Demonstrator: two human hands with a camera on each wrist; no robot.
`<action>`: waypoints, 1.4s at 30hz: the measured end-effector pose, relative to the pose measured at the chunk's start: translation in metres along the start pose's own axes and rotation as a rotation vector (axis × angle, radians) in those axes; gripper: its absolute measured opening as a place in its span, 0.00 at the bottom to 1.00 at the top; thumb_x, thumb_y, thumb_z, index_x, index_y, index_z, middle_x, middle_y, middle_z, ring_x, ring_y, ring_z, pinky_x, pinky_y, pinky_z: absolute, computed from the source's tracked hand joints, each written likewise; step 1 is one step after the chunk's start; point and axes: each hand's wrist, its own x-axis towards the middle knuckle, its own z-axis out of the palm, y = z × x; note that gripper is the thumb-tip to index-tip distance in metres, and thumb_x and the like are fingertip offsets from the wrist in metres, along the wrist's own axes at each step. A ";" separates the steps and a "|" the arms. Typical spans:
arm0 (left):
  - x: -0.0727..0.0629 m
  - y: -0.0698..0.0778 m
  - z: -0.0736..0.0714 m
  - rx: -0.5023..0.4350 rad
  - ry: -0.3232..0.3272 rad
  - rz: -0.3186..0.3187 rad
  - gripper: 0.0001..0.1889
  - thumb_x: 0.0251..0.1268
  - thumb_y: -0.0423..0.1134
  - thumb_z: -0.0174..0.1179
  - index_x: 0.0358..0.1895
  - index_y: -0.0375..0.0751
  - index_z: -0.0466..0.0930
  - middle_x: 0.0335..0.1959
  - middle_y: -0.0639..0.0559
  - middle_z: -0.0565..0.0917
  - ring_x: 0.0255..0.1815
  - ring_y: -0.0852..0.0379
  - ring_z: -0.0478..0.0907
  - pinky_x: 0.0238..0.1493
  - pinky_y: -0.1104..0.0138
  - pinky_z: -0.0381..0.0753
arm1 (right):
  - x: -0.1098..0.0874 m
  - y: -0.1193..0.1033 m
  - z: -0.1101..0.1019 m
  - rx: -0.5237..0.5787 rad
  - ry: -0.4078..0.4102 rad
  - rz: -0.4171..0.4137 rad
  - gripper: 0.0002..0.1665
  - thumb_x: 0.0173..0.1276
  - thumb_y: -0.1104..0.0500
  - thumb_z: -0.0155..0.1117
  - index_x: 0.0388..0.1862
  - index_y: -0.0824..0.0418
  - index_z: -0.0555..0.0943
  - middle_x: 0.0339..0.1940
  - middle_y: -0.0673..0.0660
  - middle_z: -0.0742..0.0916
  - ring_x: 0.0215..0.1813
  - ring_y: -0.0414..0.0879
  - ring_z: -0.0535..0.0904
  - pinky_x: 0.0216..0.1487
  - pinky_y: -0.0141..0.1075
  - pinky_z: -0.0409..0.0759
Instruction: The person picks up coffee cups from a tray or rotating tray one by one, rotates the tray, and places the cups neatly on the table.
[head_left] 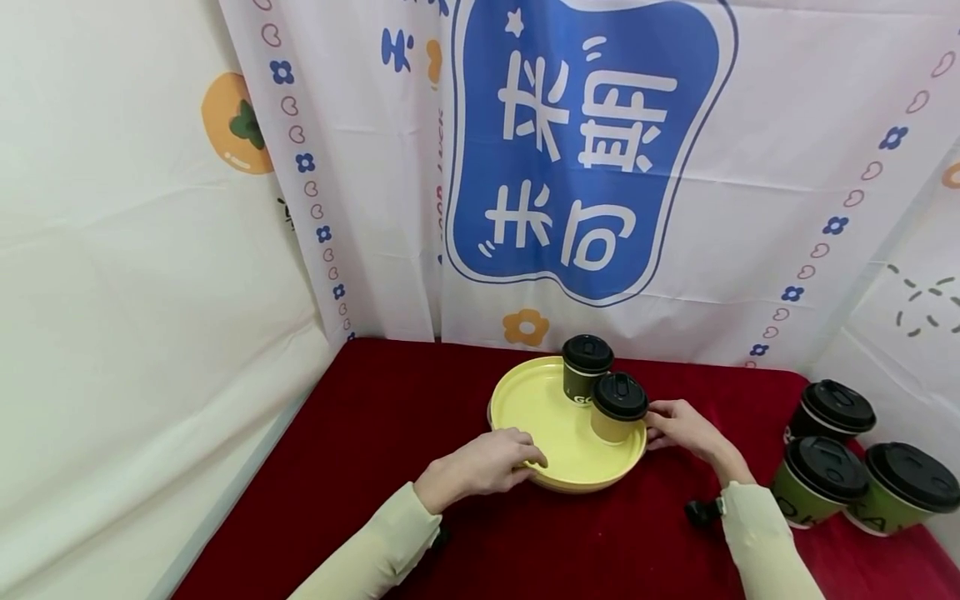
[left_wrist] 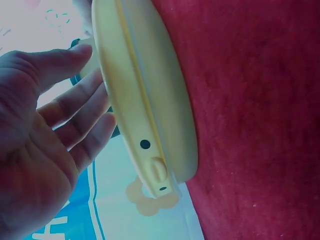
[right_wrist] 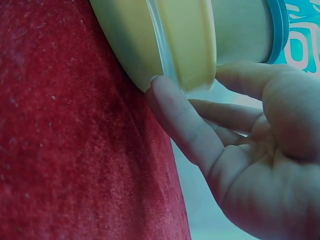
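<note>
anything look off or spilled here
The wall cloth looks turned: its lettering runs sideways. No spill shows; the dark cup and tan cup stand upright, though crowded toward one side of the yellow tray.

Left forearm (head_left: pixel 371 546) and right forearm (head_left: pixel 767 537) were stretched forward. The left hand (head_left: pixel 486 463) was held back upward, fingers (left_wrist: pixel 97 135) lightly bent, thumb (left_wrist: pixel 62 65) set apart. The right hand (head_left: pixel 686 429) was turned inward, its thumb and fingers parted in a pinching grip.
</note>
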 end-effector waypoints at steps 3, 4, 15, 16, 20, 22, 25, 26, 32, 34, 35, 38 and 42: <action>0.000 0.001 0.002 0.049 0.015 0.013 0.09 0.70 0.40 0.60 0.48 0.54 0.86 0.43 0.60 0.84 0.46 0.63 0.79 0.51 0.73 0.77 | -0.001 0.000 0.000 0.007 0.002 0.003 0.33 0.76 0.55 0.55 0.68 0.80 0.64 0.50 0.70 0.85 0.41 0.50 0.87 0.44 0.44 0.86; 0.000 0.001 0.003 0.064 0.024 0.015 0.09 0.69 0.39 0.60 0.48 0.54 0.86 0.42 0.61 0.84 0.46 0.63 0.79 0.50 0.72 0.78 | 0.000 0.000 0.000 0.004 -0.001 0.000 0.33 0.76 0.55 0.55 0.68 0.81 0.64 0.49 0.70 0.85 0.41 0.50 0.87 0.44 0.44 0.86; -0.004 -0.011 0.006 0.092 0.049 -0.041 0.05 0.68 0.41 0.62 0.41 0.55 0.87 0.37 0.62 0.83 0.41 0.63 0.78 0.46 0.73 0.78 | -0.001 -0.002 0.002 -0.002 -0.006 0.004 0.27 0.77 0.59 0.52 0.64 0.80 0.68 0.46 0.67 0.86 0.40 0.48 0.87 0.44 0.44 0.86; -0.005 -0.012 0.006 0.085 0.050 -0.044 0.05 0.68 0.42 0.61 0.41 0.55 0.87 0.37 0.62 0.83 0.41 0.63 0.77 0.45 0.73 0.77 | -0.001 -0.002 0.002 -0.001 -0.005 0.006 0.27 0.77 0.59 0.52 0.64 0.80 0.68 0.46 0.66 0.86 0.40 0.48 0.87 0.44 0.44 0.86; -0.006 -0.019 0.005 0.055 0.048 -0.056 0.06 0.69 0.44 0.60 0.40 0.54 0.87 0.37 0.61 0.83 0.39 0.63 0.76 0.43 0.74 0.76 | -0.001 -0.002 0.001 0.001 -0.013 -0.003 0.28 0.77 0.58 0.52 0.64 0.80 0.68 0.46 0.66 0.86 0.40 0.48 0.87 0.44 0.45 0.86; -0.006 -0.023 0.005 0.035 0.053 -0.060 0.06 0.69 0.45 0.60 0.40 0.53 0.87 0.37 0.60 0.83 0.39 0.63 0.76 0.43 0.74 0.76 | -0.002 -0.003 0.001 -0.001 -0.018 -0.013 0.28 0.77 0.58 0.52 0.64 0.81 0.67 0.46 0.67 0.86 0.41 0.49 0.87 0.44 0.45 0.86; -0.005 -0.029 0.006 0.009 0.068 -0.063 0.07 0.69 0.45 0.61 0.39 0.52 0.87 0.37 0.60 0.83 0.39 0.63 0.77 0.42 0.74 0.76 | -0.002 -0.003 0.000 0.004 -0.021 -0.023 0.29 0.78 0.58 0.52 0.65 0.82 0.66 0.48 0.68 0.86 0.41 0.49 0.87 0.43 0.45 0.86; -0.005 -0.032 0.006 0.002 0.075 -0.066 0.07 0.69 0.45 0.61 0.38 0.52 0.87 0.37 0.60 0.83 0.38 0.64 0.77 0.42 0.74 0.76 | -0.002 -0.003 0.000 0.007 -0.020 -0.024 0.29 0.78 0.58 0.52 0.65 0.82 0.66 0.48 0.69 0.85 0.41 0.49 0.87 0.43 0.45 0.86; -0.006 -0.039 0.006 -0.024 0.099 -0.088 0.08 0.69 0.45 0.60 0.37 0.50 0.88 0.36 0.59 0.83 0.37 0.64 0.76 0.40 0.75 0.76 | -0.001 -0.004 0.000 0.014 -0.036 -0.027 0.32 0.77 0.57 0.53 0.66 0.83 0.64 0.48 0.69 0.86 0.41 0.49 0.87 0.44 0.45 0.86; -0.006 -0.039 0.005 -0.023 0.106 -0.089 0.08 0.69 0.45 0.60 0.37 0.50 0.88 0.35 0.58 0.83 0.36 0.64 0.75 0.40 0.75 0.76 | -0.001 -0.004 0.000 0.016 -0.040 -0.025 0.33 0.77 0.57 0.53 0.66 0.83 0.63 0.48 0.69 0.86 0.41 0.49 0.87 0.44 0.45 0.86; -0.006 -0.038 0.005 -0.019 0.114 -0.085 0.08 0.69 0.44 0.60 0.37 0.50 0.88 0.35 0.58 0.83 0.36 0.64 0.75 0.39 0.75 0.76 | -0.001 -0.005 0.000 0.017 -0.040 -0.024 0.33 0.77 0.56 0.53 0.66 0.83 0.63 0.48 0.68 0.86 0.41 0.49 0.87 0.44 0.45 0.86; -0.004 -0.033 0.002 -0.003 0.123 -0.081 0.08 0.70 0.45 0.59 0.38 0.50 0.88 0.35 0.58 0.83 0.36 0.63 0.76 0.40 0.74 0.76 | -0.001 -0.005 0.000 0.020 -0.037 -0.021 0.33 0.77 0.56 0.53 0.66 0.84 0.63 0.47 0.68 0.86 0.41 0.48 0.87 0.44 0.45 0.86; 0.001 -0.019 -0.005 -0.012 0.100 -0.079 0.13 0.73 0.47 0.56 0.53 0.49 0.83 0.44 0.55 0.84 0.43 0.60 0.78 0.44 0.71 0.79 | -0.002 -0.006 0.000 0.023 -0.036 -0.018 0.33 0.77 0.56 0.53 0.66 0.84 0.63 0.47 0.67 0.86 0.40 0.47 0.87 0.44 0.44 0.86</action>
